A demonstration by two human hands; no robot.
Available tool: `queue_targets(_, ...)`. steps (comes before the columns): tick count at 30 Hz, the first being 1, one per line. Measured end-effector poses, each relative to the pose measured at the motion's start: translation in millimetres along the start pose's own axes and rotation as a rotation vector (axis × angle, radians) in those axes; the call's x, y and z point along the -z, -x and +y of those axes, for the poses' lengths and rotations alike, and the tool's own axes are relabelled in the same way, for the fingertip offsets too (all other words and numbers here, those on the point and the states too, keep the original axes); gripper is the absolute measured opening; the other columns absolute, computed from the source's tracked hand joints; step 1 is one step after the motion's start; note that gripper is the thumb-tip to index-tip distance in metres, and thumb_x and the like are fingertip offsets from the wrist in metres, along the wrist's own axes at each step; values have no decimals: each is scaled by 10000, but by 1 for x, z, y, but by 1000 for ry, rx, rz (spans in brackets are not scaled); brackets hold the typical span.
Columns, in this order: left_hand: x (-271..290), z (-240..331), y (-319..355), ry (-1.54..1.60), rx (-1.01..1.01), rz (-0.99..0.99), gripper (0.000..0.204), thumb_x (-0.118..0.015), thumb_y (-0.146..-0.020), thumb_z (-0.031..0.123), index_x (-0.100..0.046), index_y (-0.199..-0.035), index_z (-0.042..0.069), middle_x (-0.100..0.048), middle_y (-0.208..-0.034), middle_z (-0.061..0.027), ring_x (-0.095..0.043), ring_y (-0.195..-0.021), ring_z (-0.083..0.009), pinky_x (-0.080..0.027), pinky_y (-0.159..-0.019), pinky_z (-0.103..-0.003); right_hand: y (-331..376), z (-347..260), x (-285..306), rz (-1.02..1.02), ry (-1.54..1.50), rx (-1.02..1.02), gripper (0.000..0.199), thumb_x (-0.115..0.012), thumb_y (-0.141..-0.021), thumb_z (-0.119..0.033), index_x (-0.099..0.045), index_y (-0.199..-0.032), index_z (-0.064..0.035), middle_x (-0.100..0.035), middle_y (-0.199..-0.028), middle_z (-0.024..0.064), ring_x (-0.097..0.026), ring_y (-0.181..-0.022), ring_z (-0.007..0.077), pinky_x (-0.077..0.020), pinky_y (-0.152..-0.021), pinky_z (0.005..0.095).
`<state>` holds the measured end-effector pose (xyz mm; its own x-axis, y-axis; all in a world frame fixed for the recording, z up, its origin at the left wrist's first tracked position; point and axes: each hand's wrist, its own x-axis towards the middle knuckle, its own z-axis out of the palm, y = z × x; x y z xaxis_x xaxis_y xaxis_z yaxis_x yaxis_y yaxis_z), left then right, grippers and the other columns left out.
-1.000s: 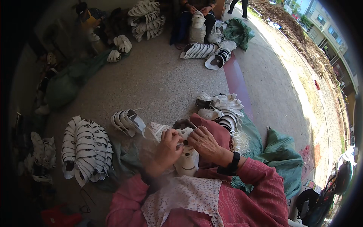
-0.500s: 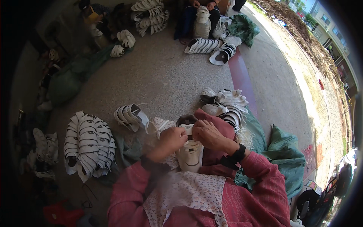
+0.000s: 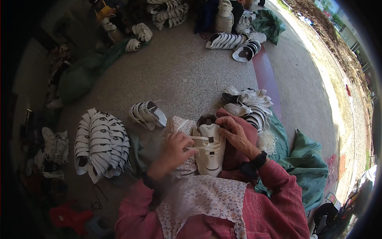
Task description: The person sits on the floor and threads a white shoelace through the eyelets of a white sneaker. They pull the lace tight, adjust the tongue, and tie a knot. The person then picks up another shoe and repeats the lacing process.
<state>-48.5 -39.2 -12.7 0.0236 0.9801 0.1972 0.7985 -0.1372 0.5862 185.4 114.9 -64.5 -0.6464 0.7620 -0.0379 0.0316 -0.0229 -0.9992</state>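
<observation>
Lacing looks partly done: white leather sneaker upper (image 3: 210, 149) lies on the person's lap, left hand (image 3: 175, 153) pinching its white lace (image 3: 197, 138), right hand (image 3: 234, 133) gripping the collar. Lower eyelets appear threaded; upper ones remain.

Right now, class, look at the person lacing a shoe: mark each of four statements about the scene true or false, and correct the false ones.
1. Both hands are on a white shoe upper resting on the lap. True: the left hand and right hand both touch it.
2. The shoe upper is red. False: it is white with a dark collar.
3. A fanned stack of white uppers lies on the floor to the person's left. True.
4. The right wrist is bare. False: it wears a dark wristband.
</observation>
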Motion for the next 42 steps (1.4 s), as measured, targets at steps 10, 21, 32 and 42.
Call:
queue_targets(10, 100, 5, 54, 1114, 383, -244, 375, -524, -1059, 343, -556, -809, 65, -493, -635, 16, -465, -560, -68, -359, -523, -225, -20, -34, -2, -104, 475, 78, 350, -670, -940, -254, -653, -1151, 25, -670, -1022, 150, -651, -916, 257, -502, -792, 364)
queue_targets(21, 218, 19, 88, 1269, 135, 1277, 364, -505, -1067, 284, -473, -749, 108, -495, -904, -31, -478, -786, -131, -433, -714, -277, -26, -45, -6, -247, 451, -93, 425, -763, -888, -377, -673, -1004, 22, -618, -818, 43, -556, -769, 93, -447, -658, 295)
queue_targets(32, 176, 28, 37, 976, -104, 256, 331, -572, -1031, 322, -641, -950, 9, -649, -869, -82, -489, -651, -112, -386, -571, -245, -25, -32, -7, -205, 265, -164, 364, -756, -888, -323, -682, -996, 17, -636, -811, 43, -583, -767, 105, -469, -669, 296)
queue_targets(42, -11, 9, -45, 156, -206, 82, 104, -725, -863, 96, -713, -959, 58, -665, -881, -98, -667, -788, -290, -531, -683, -374, -32, -22, -6, -197, 534, -108, 444, -818, -806, -341, -692, -1004, 37, -682, -786, 90, -619, -706, 132, -499, -646, 320)
